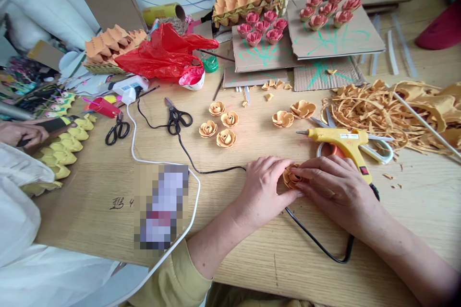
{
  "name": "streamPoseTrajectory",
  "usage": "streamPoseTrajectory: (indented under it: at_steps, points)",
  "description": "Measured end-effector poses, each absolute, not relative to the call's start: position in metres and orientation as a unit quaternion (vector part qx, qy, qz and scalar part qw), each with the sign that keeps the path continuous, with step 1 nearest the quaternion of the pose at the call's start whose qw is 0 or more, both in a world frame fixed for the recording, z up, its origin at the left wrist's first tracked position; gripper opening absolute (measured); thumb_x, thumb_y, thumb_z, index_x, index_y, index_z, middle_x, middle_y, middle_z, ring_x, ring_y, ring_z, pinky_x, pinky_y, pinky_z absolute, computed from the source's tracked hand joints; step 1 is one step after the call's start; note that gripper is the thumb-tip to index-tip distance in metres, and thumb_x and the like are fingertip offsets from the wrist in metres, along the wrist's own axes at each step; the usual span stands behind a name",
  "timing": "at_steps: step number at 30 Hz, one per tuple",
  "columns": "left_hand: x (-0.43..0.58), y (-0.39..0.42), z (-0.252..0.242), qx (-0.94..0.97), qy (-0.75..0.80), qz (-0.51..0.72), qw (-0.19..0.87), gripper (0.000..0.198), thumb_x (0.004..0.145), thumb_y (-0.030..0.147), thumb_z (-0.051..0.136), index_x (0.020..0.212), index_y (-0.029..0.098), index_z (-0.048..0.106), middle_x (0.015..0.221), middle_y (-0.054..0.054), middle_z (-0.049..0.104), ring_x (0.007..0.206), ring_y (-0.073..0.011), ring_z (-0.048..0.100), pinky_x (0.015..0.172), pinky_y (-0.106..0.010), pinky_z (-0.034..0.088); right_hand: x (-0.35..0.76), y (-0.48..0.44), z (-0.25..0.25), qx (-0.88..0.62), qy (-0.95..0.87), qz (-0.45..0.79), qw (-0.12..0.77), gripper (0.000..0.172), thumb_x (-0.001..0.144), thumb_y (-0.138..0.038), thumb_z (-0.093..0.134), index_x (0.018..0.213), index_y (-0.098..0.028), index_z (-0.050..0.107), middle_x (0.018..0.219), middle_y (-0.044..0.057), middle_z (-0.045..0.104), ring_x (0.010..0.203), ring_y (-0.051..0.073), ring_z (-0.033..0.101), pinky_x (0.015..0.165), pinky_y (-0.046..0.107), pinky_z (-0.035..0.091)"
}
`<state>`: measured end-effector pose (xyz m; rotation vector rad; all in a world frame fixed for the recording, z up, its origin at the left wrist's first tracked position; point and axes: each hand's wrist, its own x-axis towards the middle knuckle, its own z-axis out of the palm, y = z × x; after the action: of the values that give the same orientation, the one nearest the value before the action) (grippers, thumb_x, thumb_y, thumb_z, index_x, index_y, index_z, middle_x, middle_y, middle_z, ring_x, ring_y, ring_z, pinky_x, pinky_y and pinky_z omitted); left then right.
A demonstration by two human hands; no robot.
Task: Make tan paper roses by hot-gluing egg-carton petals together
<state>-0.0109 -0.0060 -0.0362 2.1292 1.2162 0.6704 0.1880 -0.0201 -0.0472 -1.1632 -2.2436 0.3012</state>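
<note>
Between my two hands is an orange carton flower, low over the table and partly hidden by fingers. My left hand grips its left side with thumb and fingers. From the other side, the fingers of my right hand pinch its petals. Just beyond my right hand lies a yellow glue gun, its black cord running beneath both hands. Several finished orange flowers sit farther back to the left, and two more orange flowers lie behind the glue gun's tip.
Orange carton scraps pile up at the right. Painted pink flowers stand on cardboard pieces at the back. Black scissors, a white cable and a blurred phone lie left. Another person's hand works on a yellow egg carton.
</note>
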Motion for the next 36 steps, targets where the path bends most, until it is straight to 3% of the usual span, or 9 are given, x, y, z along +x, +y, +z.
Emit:
streamPoseTrajectory:
  at_steps: [5, 9, 13, 25, 36]
  points:
    - [-0.011, -0.006, -0.035, 0.800, 0.459, 0.246, 0.297, 0.050, 0.077, 0.031, 0.083, 0.121, 0.022, 0.060, 0.116, -0.004, 0.070, 0.111, -0.0243, 0.061, 0.096, -0.041, 0.043, 0.187, -0.023, -0.043, -0.444, -0.837, 0.127, 0.293, 0.026, 0.093, -0.023, 0.067, 0.119, -0.027, 0.066, 0.107, 0.005, 0.071, 0.089, 0.023, 0.063, 0.078, 0.041, 0.046]
    - [-0.011, -0.005, -0.036, 0.796, 0.458, 0.250, 0.305, 0.052, 0.075, 0.031, 0.084, 0.121, 0.022, 0.061, 0.117, -0.004, 0.070, 0.112, -0.0249, 0.061, 0.096, -0.041, 0.043, 0.190, -0.027, -0.033, -0.453, -0.798, 0.146, 0.369, 0.035, 0.093, -0.017, 0.065, 0.126, -0.028, 0.063, 0.109, 0.007, 0.067, 0.097, 0.024, 0.064, 0.083, 0.040, 0.050]
    - [-0.012, -0.005, -0.038, 0.791, 0.463, 0.259, 0.305, 0.062, 0.069, 0.036, 0.088, 0.123, 0.021, 0.060, 0.121, -0.006, 0.070, 0.115, -0.0268, 0.061, 0.097, -0.043, 0.042, 0.195, -0.027, -0.026, -0.481, -0.759, 0.114, 0.424, 0.030, 0.091, -0.015, 0.065, 0.118, -0.027, 0.067, 0.101, 0.006, 0.067, 0.093, 0.024, 0.067, 0.080, 0.039, 0.053]
    - [-0.014, -0.003, -0.040, 0.802, 0.471, 0.248, 0.273, 0.054, 0.071, 0.030, 0.085, 0.120, 0.023, 0.063, 0.116, -0.007, 0.066, 0.110, -0.0252, 0.061, 0.097, -0.043, 0.045, 0.203, -0.023, -0.023, -0.497, -0.751, 0.074, 0.429, 0.018, 0.093, -0.020, 0.062, 0.108, -0.026, 0.069, 0.094, 0.007, 0.067, 0.081, 0.024, 0.064, 0.071, 0.039, 0.050]
    - [-0.024, 0.008, -0.034, 0.810, 0.498, 0.239, 0.200, 0.051, 0.074, 0.031, 0.080, 0.121, 0.025, 0.062, 0.118, -0.006, 0.065, 0.112, -0.0258, 0.061, 0.100, -0.042, 0.047, 0.211, -0.019, -0.025, -0.492, -0.744, 0.042, 0.449, 0.017, 0.096, -0.026, 0.058, 0.106, -0.027, 0.071, 0.094, 0.006, 0.065, 0.084, 0.024, 0.065, 0.068, 0.038, 0.051]
